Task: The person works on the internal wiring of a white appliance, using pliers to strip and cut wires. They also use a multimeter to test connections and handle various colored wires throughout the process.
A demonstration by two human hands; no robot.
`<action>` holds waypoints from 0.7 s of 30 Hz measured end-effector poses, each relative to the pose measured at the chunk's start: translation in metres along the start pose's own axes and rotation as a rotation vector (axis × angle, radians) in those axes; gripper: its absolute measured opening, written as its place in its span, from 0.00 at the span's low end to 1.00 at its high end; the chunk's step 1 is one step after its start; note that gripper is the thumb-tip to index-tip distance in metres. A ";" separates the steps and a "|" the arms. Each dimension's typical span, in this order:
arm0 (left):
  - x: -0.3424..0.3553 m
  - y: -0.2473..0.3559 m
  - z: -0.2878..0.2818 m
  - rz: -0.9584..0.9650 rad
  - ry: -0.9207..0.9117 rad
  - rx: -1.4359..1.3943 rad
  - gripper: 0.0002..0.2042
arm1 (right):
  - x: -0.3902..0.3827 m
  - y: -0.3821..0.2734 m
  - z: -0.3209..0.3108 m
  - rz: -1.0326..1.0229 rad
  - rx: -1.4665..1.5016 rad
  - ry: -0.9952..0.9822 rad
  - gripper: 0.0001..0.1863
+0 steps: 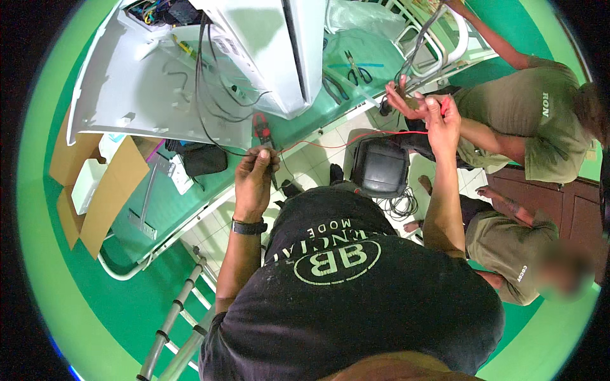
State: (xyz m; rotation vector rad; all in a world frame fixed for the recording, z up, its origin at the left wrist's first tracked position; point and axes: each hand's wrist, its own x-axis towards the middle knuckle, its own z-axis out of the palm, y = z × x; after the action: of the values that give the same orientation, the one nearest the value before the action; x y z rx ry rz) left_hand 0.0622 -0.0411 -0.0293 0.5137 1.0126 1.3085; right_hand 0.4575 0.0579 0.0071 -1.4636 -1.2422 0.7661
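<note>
The left hand (253, 183) pinches a black cable (230, 151); the right hand (445, 127) has its fingers clamped on a red probe (445, 105), farther right. If the red lead (381, 132) is pulled, the meter (261, 129) near the left hand may fall.

Bright light is putting a sheen on the black seat (380, 166); rightward and below it, blur is masking a person's head (564, 270); far around it, fisheye distortion is bending edges.

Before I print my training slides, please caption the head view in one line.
Left hand pinching a dark cable, right hand holding a red wire, beside a green-topped table.
</note>
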 end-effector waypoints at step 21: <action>-0.005 0.007 -0.010 -0.016 -0.002 0.039 0.07 | -0.007 0.014 -0.007 0.033 0.007 0.067 0.11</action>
State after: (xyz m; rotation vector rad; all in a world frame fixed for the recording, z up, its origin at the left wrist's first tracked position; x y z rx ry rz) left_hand 0.0504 -0.0463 -0.0269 0.5354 1.0407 1.2762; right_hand 0.4658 0.0502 -0.0049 -1.4953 -1.1661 0.7374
